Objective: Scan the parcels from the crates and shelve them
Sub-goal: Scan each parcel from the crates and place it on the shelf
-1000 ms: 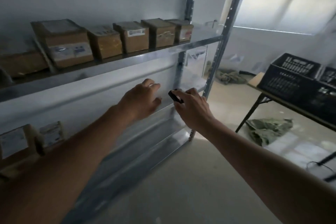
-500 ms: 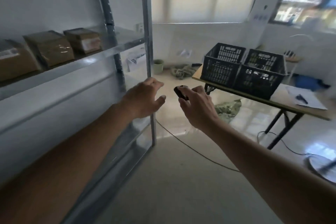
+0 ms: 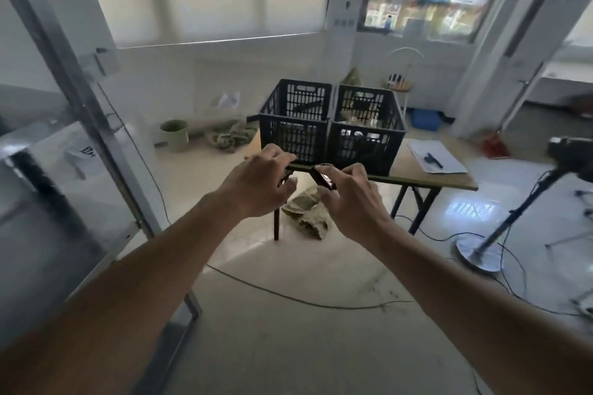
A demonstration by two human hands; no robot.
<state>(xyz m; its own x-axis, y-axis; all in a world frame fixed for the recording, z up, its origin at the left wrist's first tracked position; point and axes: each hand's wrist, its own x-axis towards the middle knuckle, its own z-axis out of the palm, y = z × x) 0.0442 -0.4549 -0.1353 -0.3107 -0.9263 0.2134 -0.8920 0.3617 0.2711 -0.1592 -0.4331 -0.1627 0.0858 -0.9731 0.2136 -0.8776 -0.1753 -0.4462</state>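
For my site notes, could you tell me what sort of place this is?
Probably a spare room used as a makeshift parcel-sorting station: two black crates on a folding table, a metal shelf rack alongside, and a small scanner in the right hand.

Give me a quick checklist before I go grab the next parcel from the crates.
1. Scanner in the right hand: ok, pinched in its grip.
2. Left hand free for a parcel: ok, it holds nothing.
3. Crates in sight: ok, two stand side by side on the table ahead.
4. Parcels left in them: cannot tell; shapes show through the slats, blurred.
5. Walking path: not ok, a cable lies across the floor between here and the table.
6. Room beside the crates: ok, only a notepad with a pen lies to their right.
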